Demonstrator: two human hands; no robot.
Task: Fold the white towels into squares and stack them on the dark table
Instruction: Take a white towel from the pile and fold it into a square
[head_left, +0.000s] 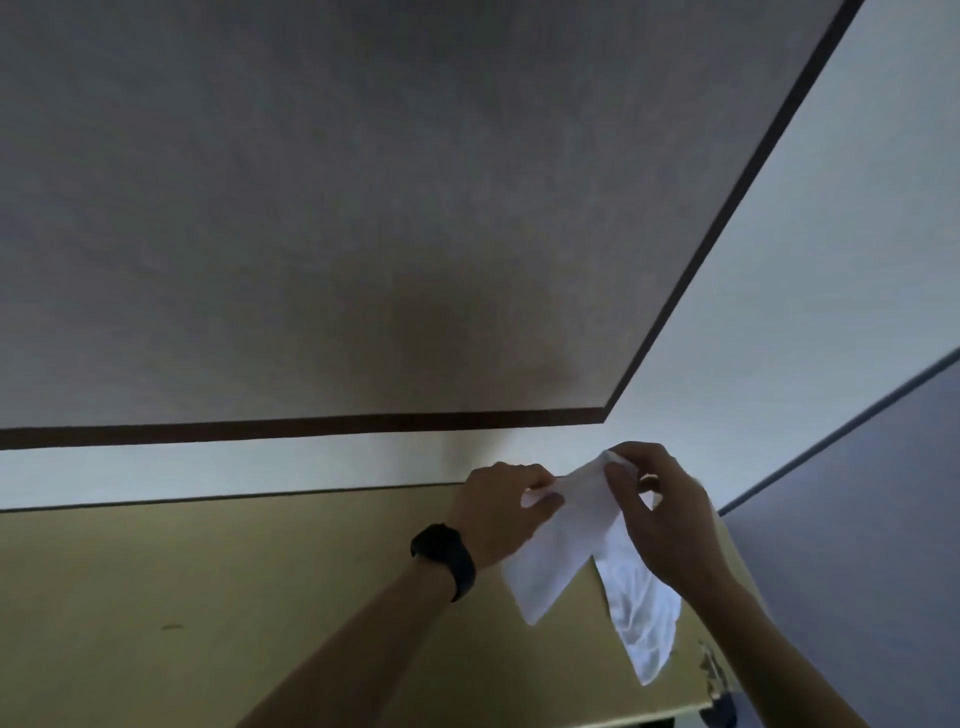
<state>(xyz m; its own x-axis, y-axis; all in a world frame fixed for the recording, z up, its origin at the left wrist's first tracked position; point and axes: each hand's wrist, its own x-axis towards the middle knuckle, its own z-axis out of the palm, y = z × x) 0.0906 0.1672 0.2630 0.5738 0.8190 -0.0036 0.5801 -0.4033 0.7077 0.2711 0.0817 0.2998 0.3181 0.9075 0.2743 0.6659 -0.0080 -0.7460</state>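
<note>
In the head view, both hands were raised in the lower right part of the picture, above a yellowish tabletop (208, 597). The left hand (498, 512) had its fingers (535, 477) curled and pinching the upper edge of a white towel (566, 540). A black wristband (445, 560) sat on that wrist. The right hand (672, 525) was just beside it, thumb and fingers grasping the top of the same towel, so the two hands nearly met at the cloth's highest point.

The towel was held in the air, clear of the tabletop. It hung in two parts: a flat, smooth flap slanted down under the left hand, and a longer, creased tail drooped below the right wrist.

Beyond the far edge of the tabletop ran a white band (208, 467), then a dark strip (311, 426), then a broad grey surface (363, 208). A blue-grey panel (857, 519) stood at the right. Something dark lay at the tabletop's near right corner, too blurred to tell.
</note>
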